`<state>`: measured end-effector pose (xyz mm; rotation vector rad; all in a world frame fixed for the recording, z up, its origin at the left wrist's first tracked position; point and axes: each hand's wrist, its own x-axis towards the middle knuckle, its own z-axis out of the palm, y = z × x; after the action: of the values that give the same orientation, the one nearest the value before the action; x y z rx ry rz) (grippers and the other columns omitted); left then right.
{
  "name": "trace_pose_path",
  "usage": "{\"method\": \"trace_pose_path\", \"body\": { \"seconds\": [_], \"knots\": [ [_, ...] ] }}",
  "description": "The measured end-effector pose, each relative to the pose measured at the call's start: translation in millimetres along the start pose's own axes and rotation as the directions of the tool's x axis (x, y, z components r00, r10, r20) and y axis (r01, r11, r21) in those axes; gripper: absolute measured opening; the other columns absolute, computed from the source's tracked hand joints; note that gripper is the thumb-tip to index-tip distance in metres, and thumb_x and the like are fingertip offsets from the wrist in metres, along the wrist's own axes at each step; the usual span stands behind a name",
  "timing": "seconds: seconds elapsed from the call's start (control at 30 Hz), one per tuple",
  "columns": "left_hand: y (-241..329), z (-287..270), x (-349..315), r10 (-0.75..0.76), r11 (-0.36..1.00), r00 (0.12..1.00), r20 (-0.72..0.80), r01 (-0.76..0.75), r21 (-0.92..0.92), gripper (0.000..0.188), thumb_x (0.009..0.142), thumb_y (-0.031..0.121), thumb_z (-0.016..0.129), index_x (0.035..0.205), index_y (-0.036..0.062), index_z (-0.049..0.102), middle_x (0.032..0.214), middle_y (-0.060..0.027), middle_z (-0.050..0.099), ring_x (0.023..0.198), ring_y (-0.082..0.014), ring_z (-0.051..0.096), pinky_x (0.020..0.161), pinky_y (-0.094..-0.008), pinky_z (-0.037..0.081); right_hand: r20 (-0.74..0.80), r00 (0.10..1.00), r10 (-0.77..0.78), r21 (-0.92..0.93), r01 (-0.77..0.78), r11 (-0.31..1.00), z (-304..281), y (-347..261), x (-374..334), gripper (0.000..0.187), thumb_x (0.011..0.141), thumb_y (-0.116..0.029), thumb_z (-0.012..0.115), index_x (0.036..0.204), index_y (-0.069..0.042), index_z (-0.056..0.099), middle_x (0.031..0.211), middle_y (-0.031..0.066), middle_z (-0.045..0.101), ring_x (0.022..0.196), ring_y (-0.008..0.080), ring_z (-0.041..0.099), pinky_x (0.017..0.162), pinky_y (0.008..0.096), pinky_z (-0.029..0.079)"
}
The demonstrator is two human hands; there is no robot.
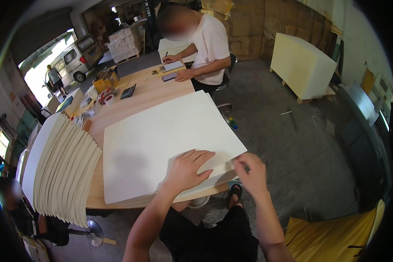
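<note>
A stack of large white sheets (161, 126) lies before me on the wooden table. My left hand (187, 170) rests on the top sheet near its front edge, fingers stretched out and apart. At the stack's right front corner is my right hand (251, 172), its fingers bent and drawn together at the sheet edges. The picture is slightly blurred there, and whether a sheet is between the fingertips cannot be made out. To the left, a fanned pile of white sheets (65, 166) hangs over the table's edge.
Across the wooden table (135, 89), a person (209, 48) writes on a pad. A calculator (128, 91) and tape rolls (109, 99) lie at the left. Another person (52, 222) sits lower left. A wrapped pallet stack (301, 65) stands on the floor at right; yellow sheeting (332, 236) lies lower right.
</note>
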<state>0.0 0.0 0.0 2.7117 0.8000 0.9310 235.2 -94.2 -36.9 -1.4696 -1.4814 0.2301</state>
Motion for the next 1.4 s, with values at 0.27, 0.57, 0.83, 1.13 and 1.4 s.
{"method": "trace_pose_path", "body": {
  "seconds": [0.27, 0.57, 0.83, 1.13, 1.4],
  "knots": [
    [-8.2, -1.0, -7.0, -0.126, 0.977, 0.992, -0.006, 0.124, -0.172, 0.041, 0.088, 0.019, 0.078, 0.129, 0.0114, 0.071, 0.12, -0.0088, 0.075, 0.107, -0.0325, 0.073, 0.092, -0.0399, 0.059, 0.156, 0.967, 0.199, -0.212, -0.164, 0.963, -28.6, -27.4, 37.6, 0.042, 0.098, -0.036, 0.073, 0.081, -0.001, 0.056, 0.065, 0.0148, 0.063, 0.06, 0.0328, 0.064, 0.058, 0.0427, 0.05],
    [-4.0, -14.9, 2.1, -0.161, 0.917, 0.987, 0.022, 0.158, -0.365, 0.033, 0.099, 0.005, 0.064, 0.13, 0.0112, 0.072, 0.143, -0.0176, 0.063, 0.121, -0.0333, 0.069, 0.099, -0.039, 0.056, 0.196, 0.892, 0.407, 0.735, -0.408, 0.542, 13.5, -44.0, 56.4, 0.039, 0.103, -0.025, 0.069, 0.076, -0.011, 0.046, 0.064, -0.0041, 0.05, 0.056, 0.0053, 0.049, 0.05, 0.0241, 0.039],
    [-6.6, -13.5, 1.6, -0.146, 0.898, 0.985, 0.087, 0.169, -0.406, 0.042, 0.082, 0.026, 0.088, 0.121, 0.015, 0.077, 0.147, -0.0139, 0.06, 0.124, -0.0335, 0.067, 0.103, -0.0416, 0.055, 0.272, 0.852, 0.446, 0.723, -0.487, 0.49, 11.6, -38.8, 63.0, 0.042, 0.104, -0.028, 0.067, 0.07, -0.014, 0.048, 0.06, -0.0039, 0.051, 0.052, 0.0065, 0.054, 0.046, 0.0246, 0.037],
    [-11.4, -12.5, 2.7, -0.162, 0.882, 0.983, 0.087, 0.184, -0.434, 0.053, 0.072, 0.026, 0.094, 0.122, 0.0168, 0.078, 0.142, -0.0121, 0.063, 0.126, -0.0317, 0.065, 0.105, -0.0397, 0.053, 0.288, 0.866, 0.408, 0.713, -0.478, 0.512, 9.7, -30.4, 62.4, 0.043, 0.103, -0.032, 0.069, 0.07, -0.014, 0.048, 0.061, -0.0028, 0.052, 0.053, 0.0085, 0.055, 0.047, 0.0254, 0.038],
    [-8.0, -9.9, 2.4, -0.208, 0.856, 0.978, 0.034, 0.199, -0.477, 0.033, 0.096, 0.01, 0.069, 0.129, 0.0157, 0.076, 0.145, -0.0158, 0.061, 0.129, -0.0333, 0.063, 0.108, -0.0394, 0.051, 0.13, 0.941, 0.312, 0.523, -0.333, 0.785, 18.5, -17.5, 55.8, 0.044, 0.103, -0.031, 0.069, 0.069, -0.013, 0.048, 0.061, -0.0033, 0.052, 0.053, 0.0079, 0.054, 0.047, 0.0248, 0.039]
  ]
}}
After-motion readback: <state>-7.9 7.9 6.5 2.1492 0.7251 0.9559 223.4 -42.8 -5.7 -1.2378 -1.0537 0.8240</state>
